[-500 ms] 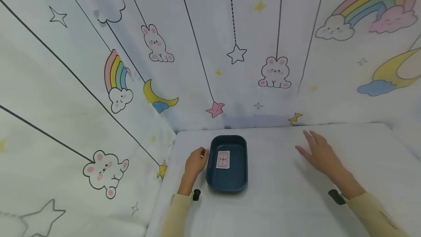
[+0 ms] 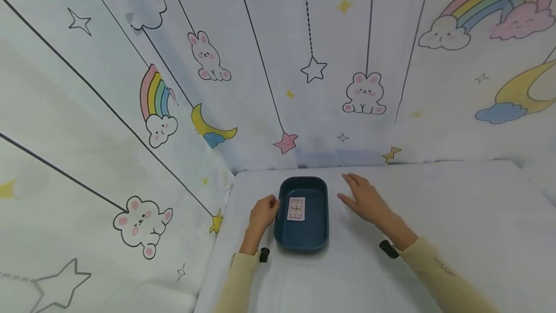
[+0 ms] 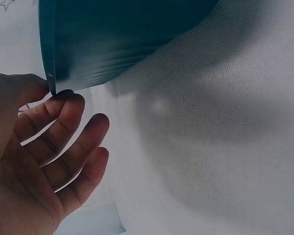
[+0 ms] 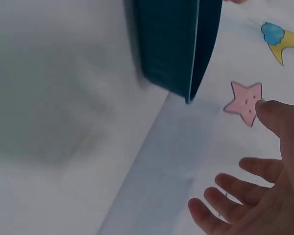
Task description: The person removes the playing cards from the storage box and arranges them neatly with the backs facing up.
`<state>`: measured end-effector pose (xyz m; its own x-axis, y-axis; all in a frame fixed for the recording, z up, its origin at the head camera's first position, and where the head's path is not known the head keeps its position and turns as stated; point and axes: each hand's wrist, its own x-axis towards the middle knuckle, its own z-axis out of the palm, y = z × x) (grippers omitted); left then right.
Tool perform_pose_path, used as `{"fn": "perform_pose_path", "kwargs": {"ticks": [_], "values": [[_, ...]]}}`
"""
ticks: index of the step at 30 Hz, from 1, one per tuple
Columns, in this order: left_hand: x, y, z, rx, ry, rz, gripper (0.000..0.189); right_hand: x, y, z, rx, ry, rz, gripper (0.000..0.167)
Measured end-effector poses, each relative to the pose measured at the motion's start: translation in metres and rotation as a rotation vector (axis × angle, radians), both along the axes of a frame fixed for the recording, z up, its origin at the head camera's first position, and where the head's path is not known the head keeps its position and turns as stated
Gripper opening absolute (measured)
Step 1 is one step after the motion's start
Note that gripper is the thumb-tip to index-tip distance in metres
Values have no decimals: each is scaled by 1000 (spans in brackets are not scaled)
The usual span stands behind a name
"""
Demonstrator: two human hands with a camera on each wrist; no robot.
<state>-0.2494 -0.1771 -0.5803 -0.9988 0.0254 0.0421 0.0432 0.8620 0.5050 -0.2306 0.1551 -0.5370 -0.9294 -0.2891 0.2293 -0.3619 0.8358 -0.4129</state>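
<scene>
A dark teal rectangular tray (image 2: 314,231) stands on the white table, and a playing card (image 2: 297,209) with a red-patterned back lies inside it, left of its middle. My left hand (image 2: 264,214) pinches the tray's left rim between thumb and index finger; the left wrist view shows the other fingers (image 3: 90,132) loosely bent below the rim. To the right of the tray my right hand (image 2: 365,202) hovers, apart from it. Its fingers are spread and hold nothing, as the right wrist view shows, where the tray's side wall (image 4: 169,49) rises ahead of the hand.
A white cloth (image 2: 434,216) covers the table. Behind the table and on its left hangs a white curtain (image 2: 269,62) printed with rabbits, stars, moons and rainbows. Dark wrist devices (image 2: 388,249) sit at both wrists.
My right hand has moved left across the table, close to the tray's right side. The left hand stays at the tray's left rim, and the card lies as before.
</scene>
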Motion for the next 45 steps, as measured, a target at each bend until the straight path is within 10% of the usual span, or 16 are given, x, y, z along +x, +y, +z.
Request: {"fn": "perform_pose_path", "kwargs": {"ticks": [18,45], "values": [[-4,1,3,22,6,-12,24,-37,-138,-13,202,-194,171,63],[-3,-4,2,40,-16,-31,23,-59,-169,-30,492,-386,80,64]]}}
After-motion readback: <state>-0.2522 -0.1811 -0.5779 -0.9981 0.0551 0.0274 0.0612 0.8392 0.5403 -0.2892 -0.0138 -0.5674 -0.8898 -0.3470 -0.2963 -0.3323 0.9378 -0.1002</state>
